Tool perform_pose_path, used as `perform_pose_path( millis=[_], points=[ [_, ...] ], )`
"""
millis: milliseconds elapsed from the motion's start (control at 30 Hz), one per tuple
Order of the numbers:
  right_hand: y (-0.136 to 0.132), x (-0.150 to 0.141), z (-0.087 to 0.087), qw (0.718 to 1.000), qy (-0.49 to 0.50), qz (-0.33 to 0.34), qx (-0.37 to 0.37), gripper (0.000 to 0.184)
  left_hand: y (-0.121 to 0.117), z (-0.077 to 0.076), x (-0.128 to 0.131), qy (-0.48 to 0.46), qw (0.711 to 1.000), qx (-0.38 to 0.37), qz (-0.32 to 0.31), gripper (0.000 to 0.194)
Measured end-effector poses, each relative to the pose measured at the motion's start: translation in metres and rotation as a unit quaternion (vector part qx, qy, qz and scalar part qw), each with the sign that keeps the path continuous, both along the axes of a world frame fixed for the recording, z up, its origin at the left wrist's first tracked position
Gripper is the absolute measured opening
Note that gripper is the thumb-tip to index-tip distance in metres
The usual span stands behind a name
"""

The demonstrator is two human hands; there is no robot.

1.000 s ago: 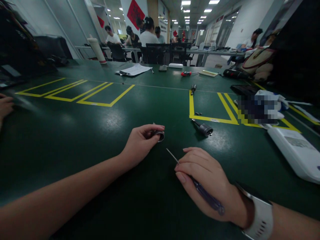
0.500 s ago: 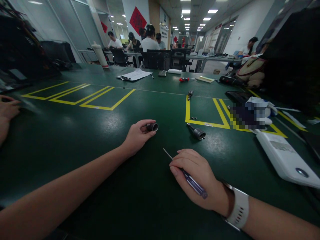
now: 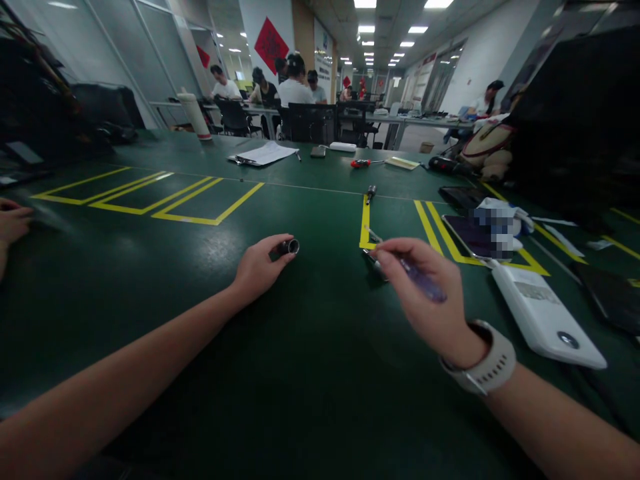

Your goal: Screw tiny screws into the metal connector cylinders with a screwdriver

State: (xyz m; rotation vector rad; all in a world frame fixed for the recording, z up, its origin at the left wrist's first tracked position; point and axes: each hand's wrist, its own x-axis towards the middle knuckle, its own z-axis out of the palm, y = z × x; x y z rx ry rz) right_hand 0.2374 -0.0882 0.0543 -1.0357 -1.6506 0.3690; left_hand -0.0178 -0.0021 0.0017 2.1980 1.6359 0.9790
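1. We grip dark metal cyl. [image 3: 288,247] in our L hand [image 3: 260,267], over green table [image 3: 310,380]: shiny rim, round open end showing.
2. We also grasp screwdriver [image 3: 426,283] in R hand [image 3: 434,313]: translucent purple hndl, blurred, nr yellow tape [image 3: 365,223].

Green table [image 3: 310,387], yellow tape [image 3: 365,220], half-hidden metal piece [image 3: 377,266], papers [image 3: 266,154], red-handled screwdriver [image 3: 361,163]

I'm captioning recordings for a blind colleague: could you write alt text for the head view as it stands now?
At a green table, a person's left hand holds a hollow dark metal cylinder, while the right hand grips a purple-handled screwdriver, partly hiding another metal part. Yellow tape marks the tabletop; people are in the background.
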Motion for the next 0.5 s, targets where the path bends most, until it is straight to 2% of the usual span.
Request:
perform_pose_path(
  millis=[67, 133, 267, 300, 367, 433, 500],
  points=[
    [0.030, 0.013, -0.002, 0.997, 0.060, -0.037, -0.021, 0.013, 0.003, 0.002, -0.002, 0.059, 0.998, -0.004, 0.007, 0.038],
    [0.060, 0.025, -0.009, 0.986, 0.138, -0.025, -0.085, 0.017, 0.005, 0.003, -0.003, 0.092, 0.996, 0.005, -0.001, 0.038],
    [0.101, 0.044, -0.032, 0.978, 0.145, 0.000, -0.152, 0.021, -0.007, 0.009, 0.008, 0.110, 0.986, 0.125, 0.017, 0.054],
    [0.106, 0.047, -0.036, 0.977, 0.141, 0.000, -0.161, 0.020, -0.012, 0.012, 0.017, 0.115, 0.983, 0.145, -0.003, 0.051],
    [0.114, 0.051, -0.043, 0.977, 0.128, 0.003, -0.174, 0.018, -0.021, 0.019, 0.042, 0.142, 0.975, 0.121, -0.123, 0.040],
    [0.120, 0.053, -0.047, 0.978, 0.106, 0.014, -0.182, 0.014, -0.025, 0.024, 0.071, 0.176, 0.953, 0.085, -0.231, 0.041],
    [0.127, 0.052, -0.050, 0.978, 0.078, 0.031, -0.188, 0.011, -0.024, 0.026, 0.098, 0.206, 0.928, 0.073, -0.302, 0.047]
  ],
)
